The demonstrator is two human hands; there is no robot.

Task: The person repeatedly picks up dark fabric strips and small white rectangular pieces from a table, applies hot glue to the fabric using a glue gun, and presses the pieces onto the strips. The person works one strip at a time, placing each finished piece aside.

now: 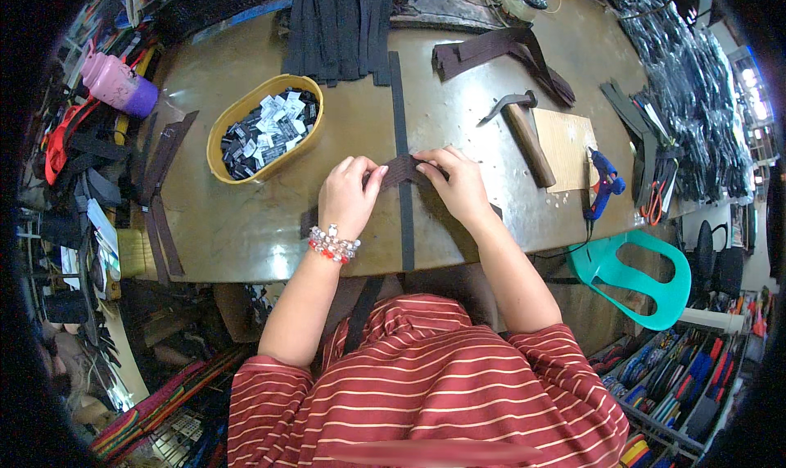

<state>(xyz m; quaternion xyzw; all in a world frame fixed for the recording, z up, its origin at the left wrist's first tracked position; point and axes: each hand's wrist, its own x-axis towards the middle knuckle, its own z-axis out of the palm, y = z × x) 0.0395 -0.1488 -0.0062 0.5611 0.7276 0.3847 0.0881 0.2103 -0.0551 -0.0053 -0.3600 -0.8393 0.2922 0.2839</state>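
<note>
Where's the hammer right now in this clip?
In the head view, the hammer lies on the table right of centre, beyond and to the right of the right hand, its handle along the left edge of the light wooden board.

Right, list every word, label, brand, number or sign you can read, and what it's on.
No text is clear enough to quote.
Small black and white tags in the yellow basket: apparent print, too small to read.
Pink and purple bottle: dark marks, too blurred to make out.
Held brown strap: no readable text shows.
</note>
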